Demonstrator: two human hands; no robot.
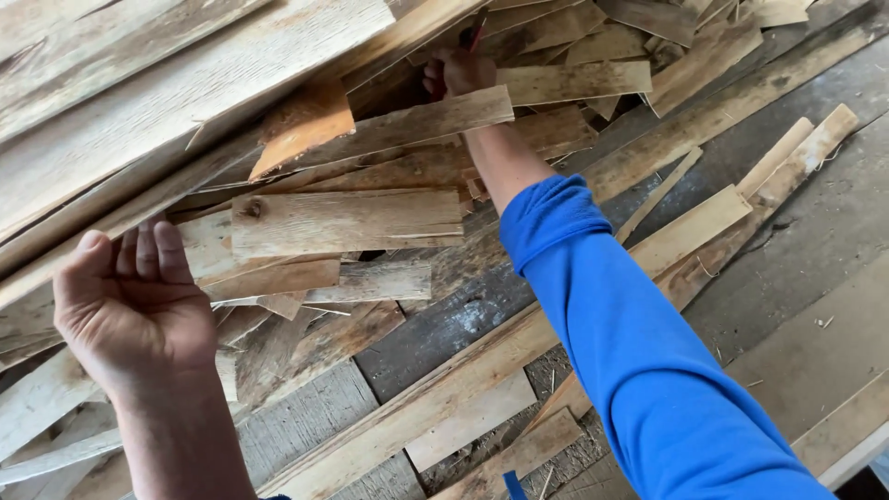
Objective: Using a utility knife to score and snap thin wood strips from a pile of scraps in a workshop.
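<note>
Pile of rough, weathered wooden boards point(343, 222) seen from above, heaped over plank floor point(815, 250). Left hand point(130, 306) raised at lower left, palm toward camera, fingers curled loosely, nothing held; fingertips just beside edge of long pale board point(111, 222). Right arm in blue sleeve point(630, 343) stretched across frame. Right hand point(458, 72) pushed deep into pile at top centre, partly hidden behind short board point(417, 120); small red object point(475, 39) seen at fingers, grip cannot be told. Loose slats point(769, 167) scattered at right.

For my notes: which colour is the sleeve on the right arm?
The sleeve is bright blue, pushed up the forearm; the head view shows it.
</note>
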